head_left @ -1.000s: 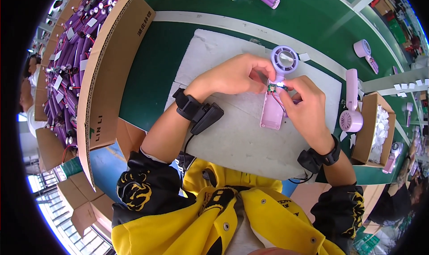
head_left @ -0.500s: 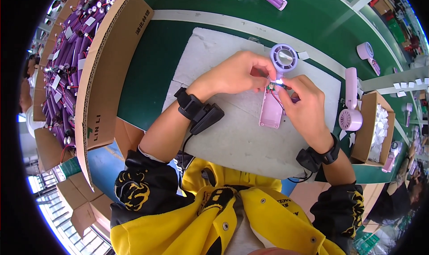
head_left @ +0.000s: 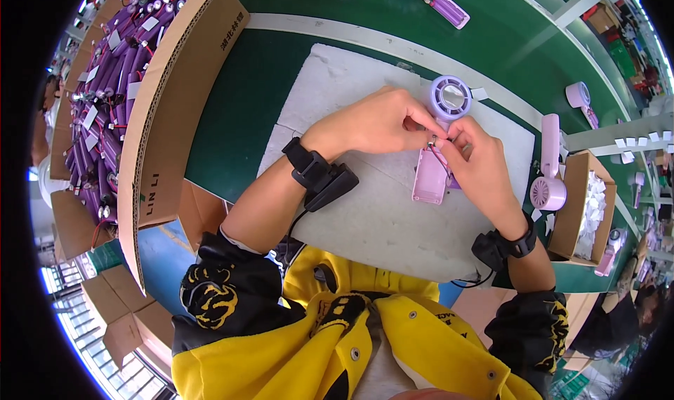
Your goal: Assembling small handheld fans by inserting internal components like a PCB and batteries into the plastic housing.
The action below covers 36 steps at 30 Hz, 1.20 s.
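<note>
A handheld fan with a round lilac head (head_left: 450, 98) and an opened pink handle (head_left: 430, 179) lies on a pale foam sheet (head_left: 351, 217). My left hand (head_left: 390, 123) is closed, its thumb and forefinger pinching at the fan's neck from the left. From the right, my right hand (head_left: 481, 158) pinches at the same spot, its fingertips meeting the left ones. Thin wires (head_left: 440, 160) run from there down into the handle. What sits between the fingertips is mostly hidden, with a bit of green circuit board (head_left: 431, 144) showing beside them.
On the left stands a cardboard box (head_left: 186, 112) of purple battery packs (head_left: 112, 112). To the right are a pink fan (head_left: 551, 161) and a small box (head_left: 607, 221) of white pieces. Another opened fan (head_left: 442, 5) lies beyond the white rail (head_left: 351, 34).
The bright light at the fan's neck has gone out. My fingertips have come together over the board, the left hand shifting right. The whole view has shifted slightly.
</note>
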{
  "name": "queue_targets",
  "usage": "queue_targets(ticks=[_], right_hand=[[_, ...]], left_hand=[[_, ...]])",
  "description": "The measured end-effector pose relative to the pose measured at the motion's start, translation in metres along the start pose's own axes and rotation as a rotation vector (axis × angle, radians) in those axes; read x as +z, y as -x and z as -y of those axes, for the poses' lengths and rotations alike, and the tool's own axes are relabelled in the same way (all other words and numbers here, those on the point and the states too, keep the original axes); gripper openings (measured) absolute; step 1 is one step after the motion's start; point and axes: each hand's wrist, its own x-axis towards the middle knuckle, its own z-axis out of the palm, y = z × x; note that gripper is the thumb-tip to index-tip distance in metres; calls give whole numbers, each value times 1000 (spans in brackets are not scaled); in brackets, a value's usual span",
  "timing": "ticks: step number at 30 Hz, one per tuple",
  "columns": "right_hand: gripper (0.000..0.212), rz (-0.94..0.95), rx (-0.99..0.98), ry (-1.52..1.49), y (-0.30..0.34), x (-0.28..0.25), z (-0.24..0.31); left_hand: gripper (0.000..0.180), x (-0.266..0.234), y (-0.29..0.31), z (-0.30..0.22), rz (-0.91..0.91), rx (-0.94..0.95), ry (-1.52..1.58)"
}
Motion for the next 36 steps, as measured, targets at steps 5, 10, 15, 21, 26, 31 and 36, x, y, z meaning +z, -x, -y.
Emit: queue_targets(ticks=[5,10,15,21,26,31,36], right_hand=[[14,56,28,-37,0,-2,-2],[18,82,-88,-33,-2,-10,-1],[27,-33,-309,-14,-8,-11,-10],[24,95,-199,341,-1,-46,3],[14,120,-202,334,3,-43,3],[11,139,-281,418,6,-42,5],[8,128,-323,550,11,-35,8]], left_hand=[[24,5,-4,0,-34,-29,80],[24,1,-5,1,-65,-61,116],[30,-2,-6,12,-123,-18,127],[34,-5,-4,14,-83,34,72],[35,-3,-4,7,-100,-51,92],[34,-3,-5,7,-92,-122,107],[34,-3,-5,5,-88,-165,76]])
